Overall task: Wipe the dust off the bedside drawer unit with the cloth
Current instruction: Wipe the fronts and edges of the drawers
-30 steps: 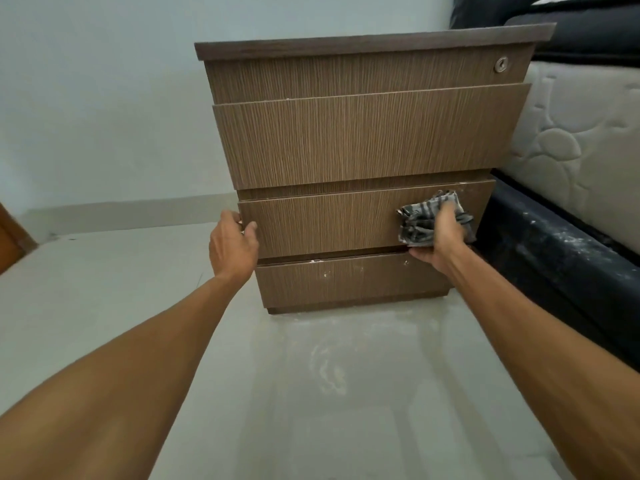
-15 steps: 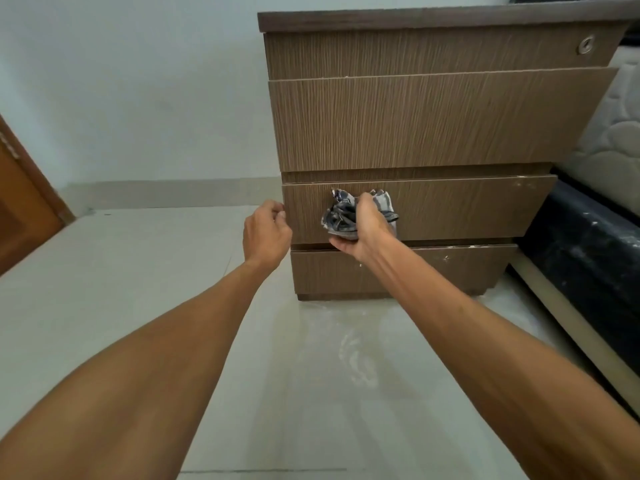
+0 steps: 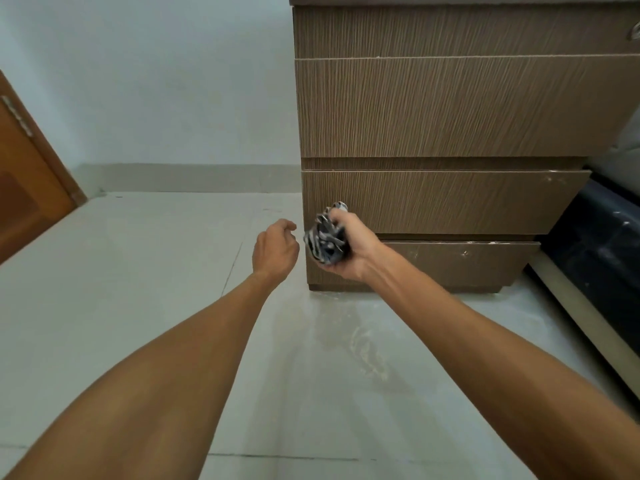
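Note:
The brown wood-grain bedside drawer unit (image 3: 450, 116) stands on the floor at the upper right, with white specks on its two lower drawer fronts. My right hand (image 3: 353, 247) grips a bunched grey patterned cloth (image 3: 325, 237) at the left end of the lower drawers, close to the unit's front left corner. My left hand (image 3: 275, 249) hovers just left of that corner, fingers loosely curled with nothing in them, apart from the unit.
A dark bed base (image 3: 595, 258) with a pale mattress (image 3: 623, 157) above it adjoins the unit on the right. An orange-brown door (image 3: 24, 181) leans in at the far left. Pale floor tiles (image 3: 138, 271) show dusty smears in front of the unit.
My right hand has dragged the cloth leftward along the drawer front, from the right end to the left corner. My left hand has let go of the unit's left edge. The view has shifted left.

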Demonstrator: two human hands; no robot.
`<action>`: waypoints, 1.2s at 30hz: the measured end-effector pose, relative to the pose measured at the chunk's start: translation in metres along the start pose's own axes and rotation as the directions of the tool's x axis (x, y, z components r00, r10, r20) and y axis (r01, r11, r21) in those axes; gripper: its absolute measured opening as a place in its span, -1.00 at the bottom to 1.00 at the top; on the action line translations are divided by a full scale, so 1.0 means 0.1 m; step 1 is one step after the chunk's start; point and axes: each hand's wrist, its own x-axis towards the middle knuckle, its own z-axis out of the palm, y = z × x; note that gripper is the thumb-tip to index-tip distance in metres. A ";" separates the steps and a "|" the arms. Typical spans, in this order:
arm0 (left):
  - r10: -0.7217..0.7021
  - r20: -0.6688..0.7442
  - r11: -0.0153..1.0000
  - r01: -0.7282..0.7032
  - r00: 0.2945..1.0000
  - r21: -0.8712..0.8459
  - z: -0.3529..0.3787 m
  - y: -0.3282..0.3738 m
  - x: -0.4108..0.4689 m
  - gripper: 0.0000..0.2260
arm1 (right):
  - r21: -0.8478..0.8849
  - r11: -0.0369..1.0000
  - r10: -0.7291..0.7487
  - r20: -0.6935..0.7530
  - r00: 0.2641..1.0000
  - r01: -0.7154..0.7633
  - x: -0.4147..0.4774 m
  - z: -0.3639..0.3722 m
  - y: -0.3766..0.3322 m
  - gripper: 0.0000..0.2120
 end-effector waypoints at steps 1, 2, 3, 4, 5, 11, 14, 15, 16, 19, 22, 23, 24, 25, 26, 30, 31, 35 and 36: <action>0.017 0.045 0.999 -0.019 0.999 0.038 0.04 0.00 -0.03 -0.68 | -0.039 0.999 -0.003 0.009 1.000 0.004 -0.04 -0.11 0.03 -0.88; 0.040 0.099 0.995 -0.049 0.994 0.090 0.09 0.00 -0.07 -0.67 | -0.084 0.996 -0.013 0.007 1.000 0.014 -0.09 -0.21 0.04 -0.91; 0.066 0.156 0.985 -0.089 0.986 0.149 0.13 0.00 -0.10 -0.63 | -0.141 0.990 -0.032 -0.009 0.999 0.030 -0.13 -0.31 0.05 -0.92; 0.089 0.208 0.969 -0.133 0.974 0.209 0.17 0.00 -0.13 -0.60 | -0.191 0.980 -0.055 -0.032 0.998 0.048 -0.18 -0.41 0.05 -0.93; 0.105 0.244 0.950 -0.170 0.964 0.263 0.19 0.00 -0.15 -0.56 | -0.242 0.968 -0.081 -0.060 0.995 0.065 -0.23 -0.50 0.05 -0.92; 0.080 0.271 0.904 -0.184 0.959 0.385 0.23 -0.01 -0.12 -0.53 | -0.482 0.854 -0.246 -0.040 0.968 0.197 -0.36 -0.88 0.06 -0.84; 0.075 0.241 0.910 -0.165 0.968 0.381 0.24 0.04 -0.11 -0.59 | -0.631 0.741 -0.349 -0.066 0.935 0.232 -0.38 -0.89 0.09 -0.53; 0.070 0.236 0.911 -0.158 0.969 0.380 0.24 0.06 -0.12 -0.61 | -0.687 0.684 -0.389 -0.056 0.920 0.247 -0.38 -0.88 0.10 -0.51; 0.064 0.229 0.912 -0.151 0.971 0.382 0.24 0.08 -0.12 -0.64 | -0.738 0.623 -0.424 -0.039 0.905 0.260 -0.40 -0.85 0.11 -0.53; 0.070 0.212 0.900 -0.153 0.975 0.408 0.20 0.10 -0.16 -0.74 | -0.856 0.410 -0.515 0.067 0.854 0.315 -0.42 -0.72 0.11 -0.58; 0.092 0.207 0.889 -0.174 0.974 0.424 0.15 0.09 -0.20 -0.80 | -0.929 0.153 -0.563 0.199 0.802 0.338 -0.34 -0.59 0.16 -0.43; 0.095 0.210 0.887 -0.179 0.973 0.425 0.13 0.10 -0.22 -0.84 | -0.940 0.063 -0.563 0.245 0.789 0.336 -0.30 -0.55 0.19 -0.41; 0.099 0.215 0.885 -0.184 0.972 0.427 0.11 0.11 -0.24 -0.88 | -0.942 -0.035 -0.555 0.295 0.778 0.333 -0.25 -0.52 0.22 -0.41; 0.103 0.220 0.881 -0.192 0.970 0.433 0.09 0.13 -0.25 -0.89 | -0.936 -0.140 -0.538 0.346 0.768 0.324 -0.19 -0.50 0.25 -0.41; 0.110 0.224 0.875 -0.201 0.968 0.441 0.06 0.14 -0.27 -0.89 | -0.919 -0.242 -0.518 0.393 0.760 0.311 -0.13 -0.47 0.28 -0.42; 0.153 0.214 0.854 -0.238 0.965 0.463 0.00 0.14 -0.31 -0.89 | -0.833 -0.497 -0.417 0.476 0.775 0.244 0.12 -0.41 0.41 -0.41; 0.158 0.207 0.849 -0.240 0.965 0.471 0.00 0.13 -0.31 -0.90 | -0.808 -0.549 -0.402 0.480 0.780 0.214 0.17 -0.41 0.43 -0.40; 0.182 0.198 0.832 -0.258 0.963 0.491 0.04 0.10 -0.28 -0.88 | -0.811 -0.570 -0.426 0.433 0.794 0.136 0.18 -0.48 0.41 -0.42; 0.206 0.205 0.818 -0.283 0.957 0.501 0.06 0.10 -0.28 -0.86 | -0.828 -0.547 -0.438 0.405 0.802 0.119 0.16 -0.53 0.38 -0.41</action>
